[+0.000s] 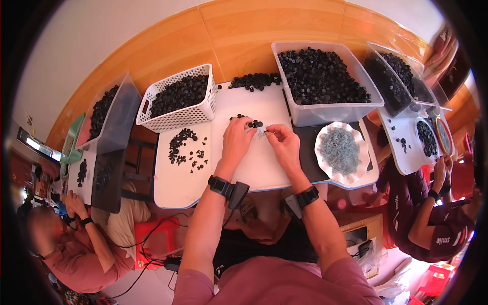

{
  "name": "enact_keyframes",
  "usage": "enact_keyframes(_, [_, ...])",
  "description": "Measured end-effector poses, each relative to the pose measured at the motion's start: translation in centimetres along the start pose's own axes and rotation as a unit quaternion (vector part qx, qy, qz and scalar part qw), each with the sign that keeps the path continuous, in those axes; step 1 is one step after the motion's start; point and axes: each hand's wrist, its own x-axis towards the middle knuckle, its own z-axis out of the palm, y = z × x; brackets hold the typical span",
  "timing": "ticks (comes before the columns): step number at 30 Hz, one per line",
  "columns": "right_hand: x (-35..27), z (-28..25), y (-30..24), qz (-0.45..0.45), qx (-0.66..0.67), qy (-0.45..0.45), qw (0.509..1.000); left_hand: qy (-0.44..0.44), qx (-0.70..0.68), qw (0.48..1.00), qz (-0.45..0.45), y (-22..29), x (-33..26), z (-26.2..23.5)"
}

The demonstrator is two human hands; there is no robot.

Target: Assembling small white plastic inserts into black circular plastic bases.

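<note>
My left hand (pixel 238 136) is over the middle of the white table, its fingers closed in a pinch; what they hold is too small to make out. Beside it my right hand (pixel 283 147) pinches a tiny dark piece between thumb and forefinger. A few thin, pale metal-like pieces (pixel 260 131) show between the two hands. Just beyond the left fingertips sits a cluster of small round black parts (pixel 255 123). To the right of my right hand, a white scalloped plate (pixel 360 173) holds a heap of thin grey pins or screws (pixel 339 149).
A white perforated basket (pixel 175 121) and a clear plastic bin (pixel 330 114), both full of black parts, stand at the back. Loose black parts (pixel 256 80) lie between them; smaller ones (pixel 180 147) are scattered at left. Co-workers sit on the left (pixel 86 254) and right (pixel 417 213).
</note>
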Motion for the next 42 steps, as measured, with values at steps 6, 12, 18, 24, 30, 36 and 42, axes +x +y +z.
enact_keyframes(6, [-0.1, 0.1, 0.2, -0.011, -0.001, 0.006, 1.0, -0.07, 0.081, 0.994, -0.018, 0.5, 1.1, 0.0])
enact_keyframes(12, [-0.1, -0.3, 0.4, -0.021, -0.016, 0.016, 1.0, -0.056, 0.062, 0.993, -0.081, 2.7, -1.5, -0.2])
enact_keyframes(18, [-0.6, 0.1, -0.6, -0.066, -0.045, -0.015, 0.997, 0.032, -0.058, 0.997, -0.027, 1.4, -4.9, 0.4])
enact_keyframes(24, [-0.7, 0.3, -0.5, -0.124, -0.095, -0.039, 0.987, 0.045, -0.099, 0.994, -0.031, 1.2, -5.1, 0.3])
enact_keyframes(30, [-0.9, 0.4, -0.7, -0.154, -0.133, -0.048, 0.978, 0.052, -0.1, 0.993, -0.023, 1.0, -5.1, 0.3])
enact_keyframes(36, [-0.8, 0.4, -0.8, -0.161, -0.153, -0.064, 0.973, 0.053, -0.108, 0.993, -0.02, 0.8, -5.2, 0.6])
enact_keyframes(42, [-0.7, 0.5, -0.9, -0.157, -0.168, -0.075, 0.97, 0.046, -0.096, 0.994, -0.025, 0.7, -5.2, 0.6])
